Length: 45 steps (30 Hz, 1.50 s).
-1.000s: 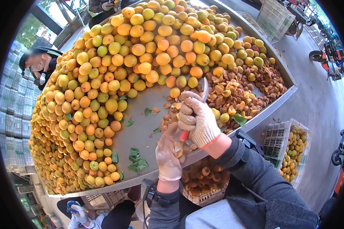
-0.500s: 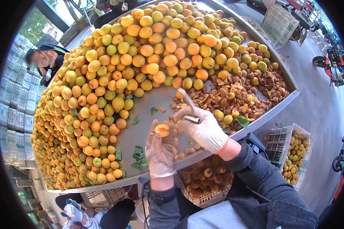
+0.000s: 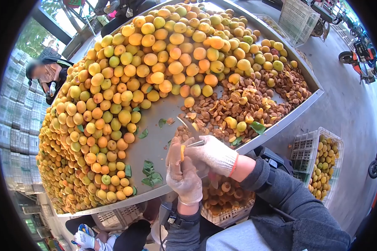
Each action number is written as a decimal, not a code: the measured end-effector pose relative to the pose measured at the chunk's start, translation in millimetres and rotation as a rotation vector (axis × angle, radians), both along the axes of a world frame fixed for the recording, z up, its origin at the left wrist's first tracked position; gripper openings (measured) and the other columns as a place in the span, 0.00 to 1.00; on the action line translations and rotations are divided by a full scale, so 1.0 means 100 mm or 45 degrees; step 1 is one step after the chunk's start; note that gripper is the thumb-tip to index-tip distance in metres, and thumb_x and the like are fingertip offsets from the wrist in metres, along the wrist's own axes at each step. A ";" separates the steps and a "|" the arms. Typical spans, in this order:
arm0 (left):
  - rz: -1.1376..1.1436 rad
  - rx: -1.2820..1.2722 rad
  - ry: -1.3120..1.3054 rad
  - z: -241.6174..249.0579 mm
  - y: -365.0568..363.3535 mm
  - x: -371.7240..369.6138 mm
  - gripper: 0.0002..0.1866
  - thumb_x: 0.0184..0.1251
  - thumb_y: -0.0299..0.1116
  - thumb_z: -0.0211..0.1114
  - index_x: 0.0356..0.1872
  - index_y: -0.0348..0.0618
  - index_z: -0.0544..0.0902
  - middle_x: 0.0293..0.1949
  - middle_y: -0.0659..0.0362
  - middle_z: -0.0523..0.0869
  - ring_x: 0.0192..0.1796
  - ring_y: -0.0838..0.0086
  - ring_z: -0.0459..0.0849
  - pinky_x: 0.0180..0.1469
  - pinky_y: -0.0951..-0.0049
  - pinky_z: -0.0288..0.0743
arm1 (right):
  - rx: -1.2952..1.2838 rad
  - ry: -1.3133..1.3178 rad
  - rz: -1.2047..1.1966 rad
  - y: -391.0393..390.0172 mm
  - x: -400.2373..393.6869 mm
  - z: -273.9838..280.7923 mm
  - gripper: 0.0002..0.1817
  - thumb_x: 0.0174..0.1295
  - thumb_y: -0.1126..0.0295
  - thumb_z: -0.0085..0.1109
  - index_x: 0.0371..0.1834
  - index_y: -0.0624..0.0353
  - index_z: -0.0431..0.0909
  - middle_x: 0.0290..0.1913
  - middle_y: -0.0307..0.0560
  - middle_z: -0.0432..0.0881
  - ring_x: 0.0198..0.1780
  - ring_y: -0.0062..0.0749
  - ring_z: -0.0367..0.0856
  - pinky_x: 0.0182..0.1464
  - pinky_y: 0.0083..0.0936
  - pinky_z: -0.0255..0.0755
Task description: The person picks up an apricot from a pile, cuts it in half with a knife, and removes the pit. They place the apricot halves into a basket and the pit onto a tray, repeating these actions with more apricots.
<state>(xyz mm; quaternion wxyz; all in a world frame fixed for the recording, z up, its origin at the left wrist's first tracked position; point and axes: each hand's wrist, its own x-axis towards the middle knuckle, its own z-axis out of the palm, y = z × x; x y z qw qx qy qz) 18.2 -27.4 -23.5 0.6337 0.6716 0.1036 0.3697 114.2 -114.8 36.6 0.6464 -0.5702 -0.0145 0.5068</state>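
My left hand (image 3: 183, 178), in a pale work glove, grips an apricot half (image 3: 182, 153) between thumb and fingers above the table's near edge. Close against it, my gloved right hand (image 3: 218, 155) is closed on a curved knife (image 3: 189, 126). A short metal piece (image 3: 196, 143) also sticks out of the right hand towards the fruit; whether it belongs to the knife is hidden. Below the hands, a crate (image 3: 232, 215) holds halved apricots (image 3: 226, 194). Brown apricot pits (image 3: 222, 106) lie heaped on the metal table (image 3: 151, 125) beyond the right hand.
Whole apricots (image 3: 125, 88) are piled over the left and far table. Green leaves (image 3: 152, 173) lie near the front rim. A white crate of apricots (image 3: 322, 163) stands at right on the floor. Another person (image 3: 50, 75) sits at far left; a gloved hand (image 3: 84, 239) shows at lower left.
My hands have come together. The left has turned, so the apricot half now shows edge-on, and the right has moved down and left against it. The view has shifted slightly.
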 end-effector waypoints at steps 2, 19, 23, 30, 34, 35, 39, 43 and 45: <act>0.007 0.020 0.005 0.02 -0.02 -0.01 0.24 0.67 0.12 0.51 0.64 0.37 0.73 0.67 0.49 0.70 0.66 0.64 0.73 0.65 0.69 0.69 | -0.019 -0.005 0.055 0.00 -0.03 0.01 0.12 0.63 0.59 0.59 0.33 0.57 0.79 0.21 0.36 0.75 0.17 0.18 0.70 0.18 0.17 0.63; -0.765 -0.473 0.573 0.28 0.26 -0.07 0.18 0.63 0.25 0.64 0.54 0.33 0.78 0.53 0.52 0.81 0.56 0.69 0.80 0.56 0.73 0.74 | 0.092 -0.121 -0.391 -0.43 0.40 0.14 0.14 0.65 0.61 0.58 0.43 0.62 0.78 0.18 0.31 0.68 0.14 0.15 0.62 0.16 0.16 0.55; -0.535 0.075 0.637 0.42 0.24 0.39 0.18 0.57 0.23 0.66 0.51 0.32 0.80 0.50 0.55 0.83 0.52 0.69 0.81 0.57 0.71 0.73 | 0.412 0.003 -0.616 -0.57 0.61 -0.03 0.13 0.65 0.58 0.59 0.38 0.58 0.75 0.16 0.31 0.67 0.12 0.16 0.62 0.12 0.16 0.57; -0.072 0.811 1.150 -0.12 0.69 1.74 0.21 0.55 0.40 0.66 0.48 0.39 0.84 0.46 0.46 0.85 0.52 0.58 0.83 0.56 0.67 0.74 | 0.423 0.125 -0.656 -0.58 0.69 0.10 0.05 0.64 0.68 0.59 0.36 0.55 0.73 0.16 0.29 0.63 0.14 0.13 0.56 0.15 0.15 0.49; -0.039 1.057 1.352 -0.19 0.58 1.83 0.25 0.52 0.44 0.68 0.50 0.39 0.84 0.45 0.45 0.86 0.52 0.56 0.83 0.56 0.66 0.74 | 0.413 0.107 -0.708 -0.61 0.70 0.13 0.06 0.64 0.68 0.59 0.38 0.57 0.75 0.16 0.29 0.64 0.14 0.14 0.57 0.15 0.15 0.51; -0.135 1.191 1.339 -0.18 0.59 1.80 0.25 0.56 0.40 0.66 0.53 0.34 0.81 0.49 0.46 0.85 0.51 0.58 0.84 0.56 0.65 0.74 | 0.392 0.089 -0.672 -0.61 0.69 0.09 0.08 0.64 0.67 0.59 0.41 0.58 0.75 0.17 0.33 0.68 0.12 0.16 0.61 0.12 0.16 0.55; -0.314 0.415 1.012 -0.26 0.73 1.39 0.24 0.63 0.33 0.64 0.59 0.33 0.76 0.51 0.48 0.84 0.50 0.64 0.84 0.54 0.68 0.76 | 0.292 -0.053 -0.561 -0.55 0.63 0.11 0.09 0.62 0.68 0.59 0.43 0.59 0.77 0.21 0.35 0.74 0.13 0.16 0.65 0.13 0.16 0.58; -0.709 -0.897 0.413 0.06 0.72 0.75 0.25 0.68 0.30 0.61 0.65 0.36 0.69 0.54 0.48 0.80 0.51 0.67 0.83 0.53 0.71 0.77 | 0.221 -0.391 -0.379 -0.38 0.41 -0.04 0.08 0.60 0.69 0.61 0.40 0.59 0.79 0.26 0.36 0.78 0.20 0.19 0.72 0.24 0.19 0.67; -0.728 -1.051 0.288 0.19 0.63 0.50 0.27 0.68 0.34 0.63 0.65 0.38 0.69 0.55 0.48 0.79 0.50 0.66 0.82 0.55 0.70 0.76 | 0.113 -0.696 -0.218 -0.30 0.26 -0.14 0.08 0.58 0.68 0.61 0.38 0.59 0.80 0.30 0.46 0.83 0.28 0.34 0.83 0.34 0.30 0.76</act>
